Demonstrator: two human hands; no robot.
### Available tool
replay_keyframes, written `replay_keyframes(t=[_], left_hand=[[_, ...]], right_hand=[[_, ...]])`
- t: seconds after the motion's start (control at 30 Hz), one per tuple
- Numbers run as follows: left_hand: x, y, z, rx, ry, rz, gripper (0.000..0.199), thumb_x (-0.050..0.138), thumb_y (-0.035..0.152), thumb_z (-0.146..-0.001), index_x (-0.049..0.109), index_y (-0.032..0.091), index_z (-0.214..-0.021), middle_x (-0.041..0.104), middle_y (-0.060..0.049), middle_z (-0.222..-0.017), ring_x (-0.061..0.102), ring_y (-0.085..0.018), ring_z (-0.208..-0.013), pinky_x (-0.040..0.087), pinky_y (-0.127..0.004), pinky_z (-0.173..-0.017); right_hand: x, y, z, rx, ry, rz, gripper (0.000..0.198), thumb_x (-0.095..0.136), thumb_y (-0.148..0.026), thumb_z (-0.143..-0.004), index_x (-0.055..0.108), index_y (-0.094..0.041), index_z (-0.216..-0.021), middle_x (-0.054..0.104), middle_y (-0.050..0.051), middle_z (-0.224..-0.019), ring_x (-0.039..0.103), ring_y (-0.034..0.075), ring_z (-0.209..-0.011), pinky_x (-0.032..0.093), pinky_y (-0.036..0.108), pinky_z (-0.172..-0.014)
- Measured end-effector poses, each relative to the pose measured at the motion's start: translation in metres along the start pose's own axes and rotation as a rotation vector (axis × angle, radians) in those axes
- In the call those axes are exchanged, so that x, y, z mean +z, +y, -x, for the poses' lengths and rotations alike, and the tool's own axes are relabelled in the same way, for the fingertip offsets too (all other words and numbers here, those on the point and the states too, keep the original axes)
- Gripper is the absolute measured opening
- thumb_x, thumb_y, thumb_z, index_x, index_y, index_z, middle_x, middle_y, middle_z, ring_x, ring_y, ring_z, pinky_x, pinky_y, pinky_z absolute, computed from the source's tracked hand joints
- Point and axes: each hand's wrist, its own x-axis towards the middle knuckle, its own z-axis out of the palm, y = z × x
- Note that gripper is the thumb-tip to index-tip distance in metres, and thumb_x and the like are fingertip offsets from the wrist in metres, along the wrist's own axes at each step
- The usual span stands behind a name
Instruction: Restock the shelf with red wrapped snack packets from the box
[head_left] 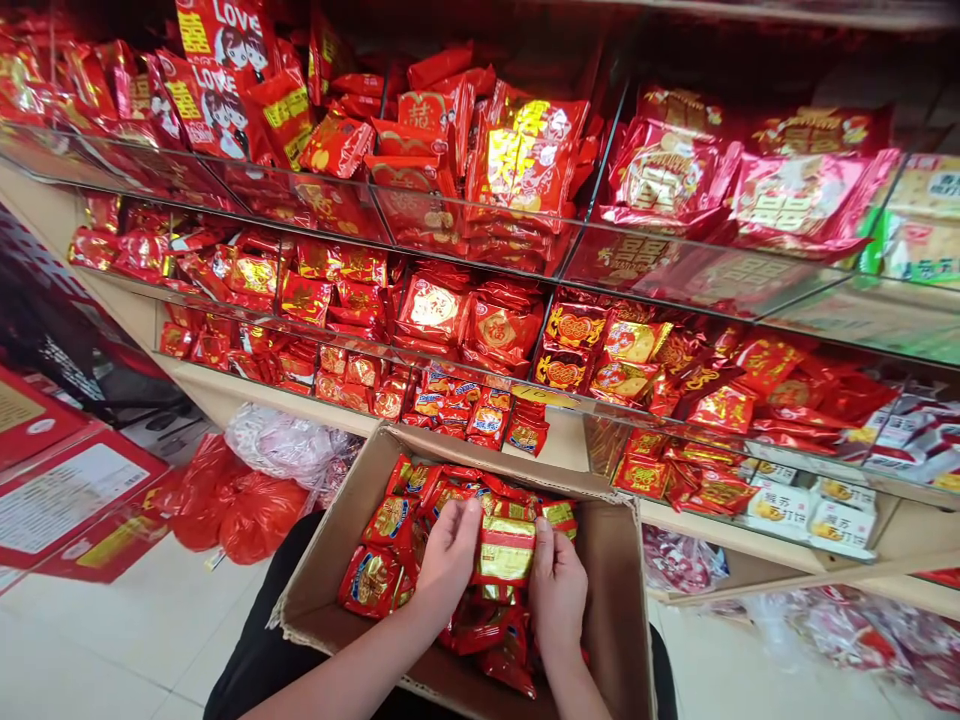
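Note:
Between my two hands I hold a small red and gold snack packet (pixel 507 550), its gold side facing up. My left hand (pixel 450 550) grips its left edge with the thumb along the top corner. On the opposite edge, my right hand (pixel 556 580) closes with thumb and fingers. Both are inside an open cardboard box (pixel 611 580) that rests on my lap. Under and around the hands lie several more red snack packets (pixel 375 578), some with a blue and gold print.
Glass-fronted shelves (pixel 480 225) of red and gold packets rise ahead. Just past the box, the lowest shelf has small packets (pixel 487 415) beside a bare patch (pixel 559 437). Red plastic bags (pixel 247 510) and red cartons (pixel 67 480) sit on the floor at left; wrapped goods (pixel 840 630) lie at right.

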Motion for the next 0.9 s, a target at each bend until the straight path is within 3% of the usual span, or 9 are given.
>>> replay_keyframes(t=[0.1, 0.23, 0.37, 0.47, 0.73, 0.9], left_hand=[[0.0008, -0.0039, -0.0006, 0.059, 0.027, -0.032, 0.032, 0.062, 0.048, -0.062, 0.051, 0.019, -0.069, 0.054, 0.003, -0.065, 0.051, -0.012, -0.062, 0.042, -0.021, -0.060], [-0.0016, -0.0079, -0.0035, -0.019, 0.034, -0.009, 0.034, 0.059, 0.049, -0.065, 0.052, 0.017, -0.072, 0.056, 0.001, -0.066, 0.054, -0.012, -0.064, 0.044, -0.022, -0.063], [-0.0015, -0.0078, -0.0031, -0.165, -0.004, 0.144, 0.035, 0.059, 0.049, -0.066, 0.053, 0.017, -0.080, 0.062, -0.002, -0.072, 0.059, -0.013, -0.065, 0.045, -0.023, -0.063], [0.0002, -0.0067, -0.0015, -0.199, -0.022, 0.198, 0.035, 0.060, 0.049, -0.066, 0.052, 0.018, -0.079, 0.064, -0.002, -0.074, 0.060, -0.013, -0.063, 0.045, -0.023, -0.061], [-0.0001, -0.0065, -0.0011, -0.090, -0.015, 0.212, 0.034, 0.059, 0.050, -0.067, 0.047, 0.018, -0.074, 0.059, 0.002, -0.064, 0.056, -0.011, -0.057, 0.042, -0.021, -0.056], [-0.0042, -0.0083, -0.0041, 0.049, 0.016, 0.069, 0.031, 0.058, 0.047, -0.068, 0.047, 0.018, -0.066, 0.051, 0.005, -0.058, 0.048, -0.008, -0.054, 0.040, -0.018, -0.054]], right_hand=[[0.0003, -0.0030, 0.0025, -0.121, 0.000, 0.063, 0.043, 0.030, -0.053, -0.082, 0.048, -0.018, -0.063, 0.053, 0.002, -0.057, 0.045, 0.012, -0.051, 0.035, 0.022, -0.051], [0.0037, -0.0048, 0.0057, -0.226, 0.013, 0.096, 0.042, 0.029, -0.049, -0.084, 0.048, -0.017, -0.064, 0.053, 0.002, -0.058, 0.046, 0.012, -0.052, 0.035, 0.022, -0.052], [0.0049, -0.0050, 0.0065, -0.235, 0.020, 0.129, 0.042, 0.026, -0.049, -0.085, 0.046, -0.018, -0.064, 0.053, 0.002, -0.056, 0.047, 0.013, -0.052, 0.034, 0.022, -0.052], [0.0027, -0.0069, 0.0072, -0.201, 0.000, 0.121, 0.041, 0.025, -0.049, -0.085, 0.043, -0.019, -0.064, 0.051, 0.001, -0.055, 0.046, 0.012, -0.049, 0.033, 0.022, -0.049], [0.0006, -0.0073, 0.0091, -0.229, 0.019, 0.165, 0.037, 0.022, -0.046, -0.086, 0.038, -0.020, -0.066, 0.051, 0.001, -0.056, 0.047, 0.013, -0.049, 0.032, 0.022, -0.048], [0.0007, -0.0055, 0.0088, -0.256, 0.050, 0.278, 0.042, 0.019, -0.049, -0.086, 0.044, -0.019, -0.073, 0.056, 0.005, -0.059, 0.052, 0.017, -0.050, 0.031, 0.023, -0.045]])
